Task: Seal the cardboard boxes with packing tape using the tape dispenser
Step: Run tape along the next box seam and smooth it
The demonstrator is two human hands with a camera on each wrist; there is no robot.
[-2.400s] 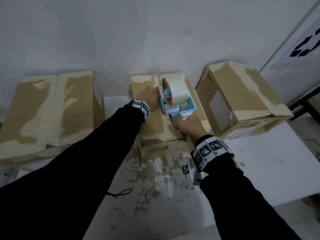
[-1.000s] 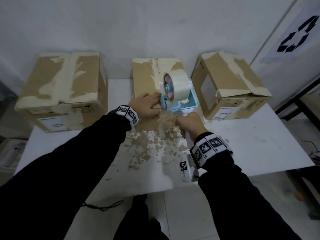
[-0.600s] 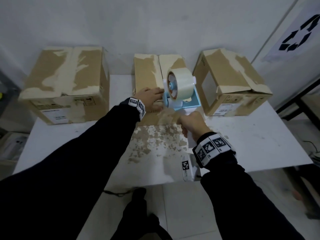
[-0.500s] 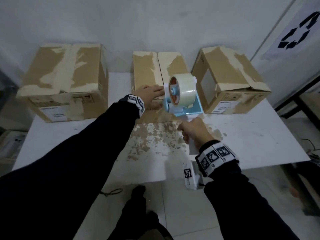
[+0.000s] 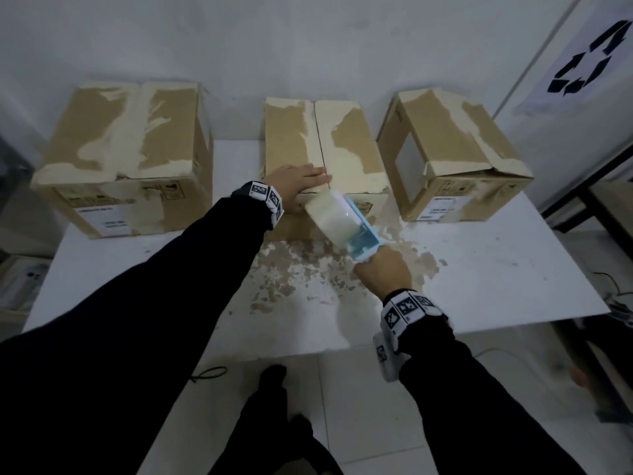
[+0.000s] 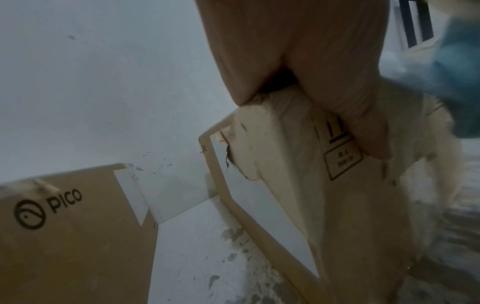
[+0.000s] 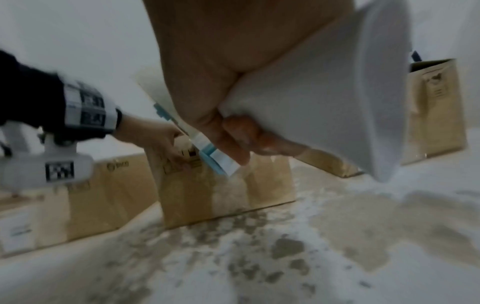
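- Three cardboard boxes stand in a row along the far side of a white table (image 5: 479,286), close to the wall; I take the middle box (image 5: 346,145) as my marker.
- The left hand (image 5: 294,186) lies on the near top edge of the middle box, fingers stretched flat across the centre seam, thumb hooked down over the front face; the left wrist view shows the thumb (image 6: 363,123) pressed against that face.
- The right hand (image 5: 383,272) is wrapped tight round the handle of the tape dispenser (image 5: 356,241), which sits just in front of the middle box, tipped over at a slant, its pale roll of tape (image 5: 330,217) up against the box's front upper edge.
- In the right wrist view the dispenser's blue and white front end (image 7: 221,162) is at the front face of the middle box; blur hides whether it touches.
- Left of the middle box stands a wider box (image 5: 126,156), a strip of bare tabletop between the two.
- Right of the middle box stands a third box (image 5: 448,149), turned at an angle, its near top flap torn and lifted; the gap there is narrow.
- In front of the middle box the tabletop is scuffed and patchy brown, with open room out to the near edge and to the right corner.
- A recycling sign (image 5: 582,60) hangs on the wall far right of the middle box.
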